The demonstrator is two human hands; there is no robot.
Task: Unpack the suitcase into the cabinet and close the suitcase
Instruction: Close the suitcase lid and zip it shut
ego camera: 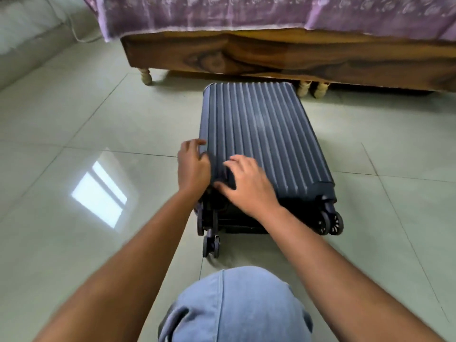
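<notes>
Nearest the camera, a knee in pale blue denim [234, 304] filled the bottom middle, with both bare forearms reaching forward past it over the pale tiled floor [74, 119]. The dark ribbed suitcase [266, 134] lay flat and closed on the floor just beyond the knee, its wheels [330, 223] pointing toward the person and its far end touching or nearly touching the wooden bed frame [271, 55]. The right hand [246, 183] rested on the near left part of the ribbed lid, fingers spread and loose, gripping nothing. The left hand [193, 166] sat at the case's left edge, fingers slightly curled against the side; whether it pinched a zip pull there could not be told. Farther off, a purple patterned bedcover [246, 13] hung over the frame, which stood on turned legs [146, 76].
</notes>
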